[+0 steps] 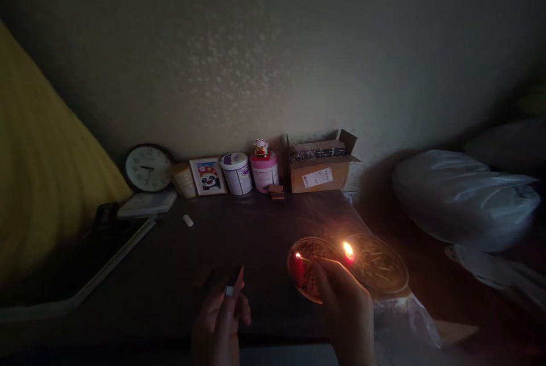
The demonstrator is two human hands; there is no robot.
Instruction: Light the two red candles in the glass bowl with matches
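The left hand [219, 315] is low in the middle, with its thumb and fingers closed around a small dark box with a pale end [237, 279]. The right hand [346, 293] pinches a thin little stick [307, 260] between thumb and finger, with no gap left. The stick's tip meets the top of a short, round red candle [299, 274], where a small flame glows. I cannot tell if the flame is on the stick or the candle.

That candle stands on a round plate with a shiny rim [314, 300]. Just behind the right hand, a second red candle [350, 258] burns with a bigger flame; its bottom is hidden. Beside it is another round plate with thin pale sticks on it [398, 283]. They are all on a dark table [251, 229].

At the back, by the wall, are a round clock [148, 168], a framed panda picture [209, 177], a white and purple tub [237, 175], a pink tub [265, 174] with a white cat figure [261, 148] on top, and an open brown cardboard box [319, 175].
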